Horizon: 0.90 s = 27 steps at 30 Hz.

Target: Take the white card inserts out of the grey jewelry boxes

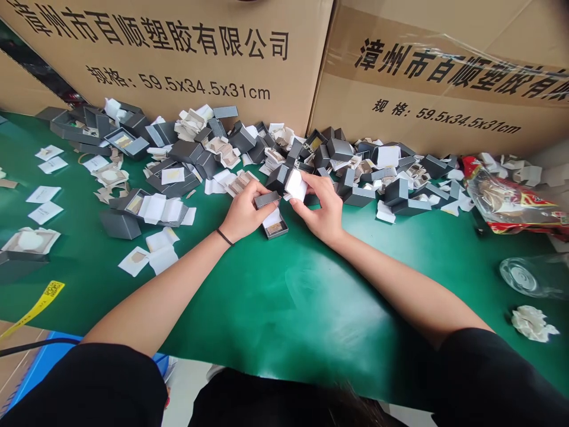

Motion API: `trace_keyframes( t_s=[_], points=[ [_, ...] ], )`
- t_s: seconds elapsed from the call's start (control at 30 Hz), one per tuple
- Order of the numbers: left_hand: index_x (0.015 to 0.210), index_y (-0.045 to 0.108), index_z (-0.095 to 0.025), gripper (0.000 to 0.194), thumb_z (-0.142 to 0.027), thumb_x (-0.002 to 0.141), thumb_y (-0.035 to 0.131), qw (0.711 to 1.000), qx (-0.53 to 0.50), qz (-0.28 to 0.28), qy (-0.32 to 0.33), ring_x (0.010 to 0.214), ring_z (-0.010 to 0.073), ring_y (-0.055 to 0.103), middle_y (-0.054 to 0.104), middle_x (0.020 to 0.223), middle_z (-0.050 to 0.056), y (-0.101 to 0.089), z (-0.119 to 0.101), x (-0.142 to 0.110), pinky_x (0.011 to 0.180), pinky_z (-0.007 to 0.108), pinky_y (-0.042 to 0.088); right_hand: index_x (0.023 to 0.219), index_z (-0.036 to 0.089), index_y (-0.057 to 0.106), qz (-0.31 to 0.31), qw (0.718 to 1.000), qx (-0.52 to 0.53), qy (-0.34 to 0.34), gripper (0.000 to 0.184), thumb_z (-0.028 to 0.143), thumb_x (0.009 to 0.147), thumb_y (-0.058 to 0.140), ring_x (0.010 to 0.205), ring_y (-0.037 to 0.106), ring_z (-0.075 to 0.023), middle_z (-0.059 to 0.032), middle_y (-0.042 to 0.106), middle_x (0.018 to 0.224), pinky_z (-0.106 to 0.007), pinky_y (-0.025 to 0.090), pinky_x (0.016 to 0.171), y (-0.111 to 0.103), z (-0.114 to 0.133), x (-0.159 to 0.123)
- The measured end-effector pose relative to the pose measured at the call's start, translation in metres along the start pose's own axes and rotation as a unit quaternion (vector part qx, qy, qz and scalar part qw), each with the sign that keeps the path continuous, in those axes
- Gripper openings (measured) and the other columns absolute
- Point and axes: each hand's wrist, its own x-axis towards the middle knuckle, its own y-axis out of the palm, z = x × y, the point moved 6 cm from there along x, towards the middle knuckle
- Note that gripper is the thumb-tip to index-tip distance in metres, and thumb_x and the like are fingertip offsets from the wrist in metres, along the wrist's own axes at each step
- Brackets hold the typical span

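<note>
My left hand (247, 212) grips a small dark grey box piece (267, 200) between thumb and fingers. Just below it, an open small box (275, 228) with a white lining and something gold-coloured inside rests on the table; I cannot tell whether the two parts are joined. My right hand (322, 204) pinches a white paper insert (296, 185) between thumb and fingers. Behind the insert stands a dark grey box (278, 178), close to the fingers. More grey boxes and folded white inserts lie heaped right behind both hands.
Large cardboard cartons (306, 65) stand along the back of the green table (267, 308). White cards (134, 261) lie at left, near a yellow strip (38, 305). On the right are a red plastic packet (511, 204), a clear glass (524, 276) and crumpled tissue (533, 324).
</note>
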Motion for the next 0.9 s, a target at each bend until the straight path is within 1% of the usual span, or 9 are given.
trace_keyframes(
  t_s=[0.07, 0.2, 0.3, 0.37, 0.47, 0.6, 0.67, 0.77, 0.9],
  points=[
    [0.08, 0.052, -0.021, 0.022, -0.032, 0.068, 0.067, 1.0, 0.005, 0.0, 0.007, 0.069, 0.0162, 0.054, 0.057, 0.072, -0.001, 0.0, 0.0, 0.0, 0.068, 0.026, 0.04, 0.115, 0.02, 0.055, 0.002, 1.0, 0.0, 0.003, 0.04, 0.047, 0.086, 0.049, 0.095, 0.056, -0.0238, -0.0102, 0.063, 0.108, -0.042, 0.053, 0.077, 0.001, 0.0, 0.0],
    [0.09, 0.053, -0.021, 0.023, -0.027, 0.07, 0.063, 0.999, 0.02, -0.039, 0.021, 0.076, 0.0175, 0.056, 0.058, 0.079, 0.0, -0.003, -0.004, -0.001, 0.075, 0.027, 0.04, 0.115, 0.02, 0.055, 0.005, 1.0, 0.016, -0.006, 0.041, 0.048, 0.085, 0.05, 0.099, 0.056, -0.0245, -0.0104, 0.063, 0.108, -0.042, 0.054, 0.078, 0.002, 0.003, -0.002],
    [0.102, 0.054, -0.021, 0.031, -0.024, 0.072, 0.059, 0.999, 0.027, -0.013, 0.046, 0.094, 0.021, 0.057, 0.061, 0.096, 0.003, 0.001, -0.011, -0.002, 0.084, 0.029, 0.04, 0.117, 0.021, 0.053, 0.028, 0.999, 0.037, -0.023, 0.041, 0.046, 0.085, 0.051, 0.105, 0.054, -0.0249, -0.0106, 0.062, 0.112, -0.042, 0.054, 0.08, 0.005, 0.005, -0.004],
    [0.104, 0.056, -0.021, 0.033, -0.023, 0.071, 0.056, 0.998, 0.028, 0.014, 0.057, 0.101, 0.023, 0.055, 0.061, 0.104, 0.004, 0.004, -0.014, -0.002, 0.089, 0.03, 0.039, 0.119, 0.022, 0.052, 0.064, 0.996, 0.041, -0.038, 0.042, 0.046, 0.085, 0.05, 0.107, 0.054, -0.0251, -0.0105, 0.061, 0.114, -0.043, 0.053, 0.083, 0.01, 0.007, -0.005],
    [0.1, 0.056, -0.019, 0.031, -0.021, 0.069, 0.055, 0.996, 0.054, 0.027, 0.066, 0.099, 0.023, 0.055, 0.061, 0.104, 0.004, 0.006, -0.014, -0.002, 0.088, 0.031, 0.04, 0.123, 0.022, 0.049, 0.114, 0.991, 0.032, -0.059, 0.043, 0.044, 0.086, 0.05, 0.108, 0.054, -0.0245, -0.0103, 0.06, 0.117, -0.044, 0.051, 0.087, 0.017, 0.009, -0.007],
    [0.101, 0.05, -0.019, 0.032, -0.021, 0.069, 0.055, 0.993, 0.095, 0.016, 0.073, 0.098, 0.022, 0.055, 0.059, 0.106, 0.005, 0.005, -0.011, -0.003, 0.085, 0.03, 0.04, 0.127, 0.02, 0.046, 0.128, 0.989, 0.029, -0.066, 0.045, 0.042, 0.087, 0.048, 0.108, 0.054, -0.0237, -0.0111, 0.059, 0.119, -0.044, 0.051, 0.088, 0.02, 0.011, -0.009],
    [0.102, 0.048, -0.019, 0.034, -0.025, 0.071, 0.058, 0.993, 0.096, 0.017, 0.067, 0.097, 0.022, 0.055, 0.057, 0.107, 0.005, 0.006, -0.009, -0.003, 0.083, 0.029, 0.041, 0.127, 0.021, 0.046, 0.122, 0.991, 0.034, -0.053, 0.046, 0.043, 0.087, 0.047, 0.108, 0.054, -0.0237, -0.0111, 0.059, 0.118, -0.043, 0.052, 0.086, 0.019, 0.01, -0.008],
    [0.103, 0.045, -0.02, 0.039, -0.032, 0.071, 0.062, 0.994, 0.092, 0.023, 0.048, 0.091, 0.0212, 0.055, 0.056, 0.103, 0.005, 0.007, -0.005, -0.004, 0.078, 0.029, 0.041, 0.126, 0.021, 0.047, 0.106, 0.993, 0.05, -0.012, 0.045, 0.045, 0.087, 0.047, 0.106, 0.056, -0.0224, -0.0105, 0.058, 0.12, -0.038, 0.055, 0.082, 0.017, 0.005, -0.007],
    [0.103, 0.046, -0.02, 0.043, -0.04, 0.07, 0.066, 0.996, 0.072, 0.022, 0.039, 0.089, 0.0211, 0.055, 0.055, 0.103, 0.005, 0.005, -0.002, -0.002, 0.076, 0.028, 0.04, 0.124, 0.02, 0.048, 0.103, 0.991, 0.074, 0.034, 0.046, 0.045, 0.086, 0.05, 0.097, 0.06, -0.0185, -0.0088, 0.061, 0.114, -0.033, 0.055, 0.083, 0.018, -0.004, -0.007]
  ],
)
